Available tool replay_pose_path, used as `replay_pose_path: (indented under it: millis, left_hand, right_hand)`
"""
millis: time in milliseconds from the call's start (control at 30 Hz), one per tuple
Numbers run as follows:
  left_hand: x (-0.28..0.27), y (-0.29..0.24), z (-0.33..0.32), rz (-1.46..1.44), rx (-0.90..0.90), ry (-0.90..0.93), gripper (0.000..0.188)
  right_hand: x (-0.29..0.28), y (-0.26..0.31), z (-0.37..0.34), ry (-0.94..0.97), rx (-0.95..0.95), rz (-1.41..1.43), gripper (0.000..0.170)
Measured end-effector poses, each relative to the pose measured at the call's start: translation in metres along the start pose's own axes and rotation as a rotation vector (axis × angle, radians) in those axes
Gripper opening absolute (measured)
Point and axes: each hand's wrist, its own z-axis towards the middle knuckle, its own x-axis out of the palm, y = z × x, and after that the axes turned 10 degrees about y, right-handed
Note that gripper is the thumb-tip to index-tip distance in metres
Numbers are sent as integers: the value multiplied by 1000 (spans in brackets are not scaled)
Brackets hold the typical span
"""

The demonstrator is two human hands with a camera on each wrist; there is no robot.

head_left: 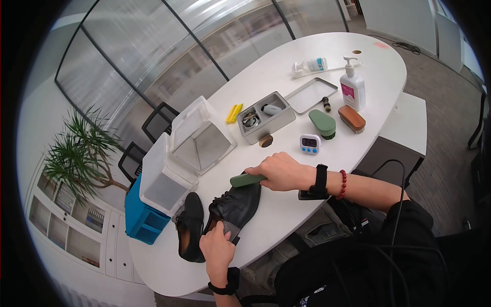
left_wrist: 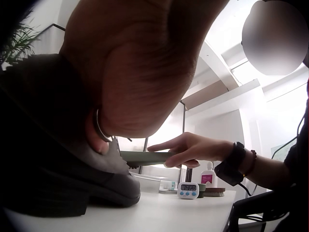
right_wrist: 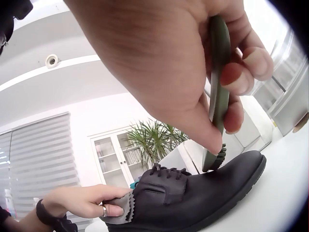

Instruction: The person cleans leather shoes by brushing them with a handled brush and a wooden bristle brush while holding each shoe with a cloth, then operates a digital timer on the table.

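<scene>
My right hand grips a green-handled brush over a black lace-up shoe. In the right wrist view its short dark bristles meet the upper near the toe. At the heel end, my left hand holds the same shoe by its opening, thumb and fingers pinching around a grey zigzag-edged patch. The matching black shoe stands on the table just left of it. In the left wrist view the held shoe's sole is close over the tabletop.
Behind the shoes stand white boxes and a blue bin. Farther off are a metal tin, its lid, a timer, a green brush, a wooden brush, a pump bottle and yellow strips.
</scene>
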Motion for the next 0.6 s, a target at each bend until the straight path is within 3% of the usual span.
replay_pose_path:
  millis: [400,467,600]
  left_hand:
    - [-1,0,0,4,1,4,18]
    - [1,1,1,2,3,2,18]
    - [1,1,0,16,8,-19,16]
  right_hand:
    - [-40,8,-4,-25,-24,155,48]
    - [-45,9,-3,-176,-67,238,50]
    - [-61,19,-6,-243,-62,313,51]
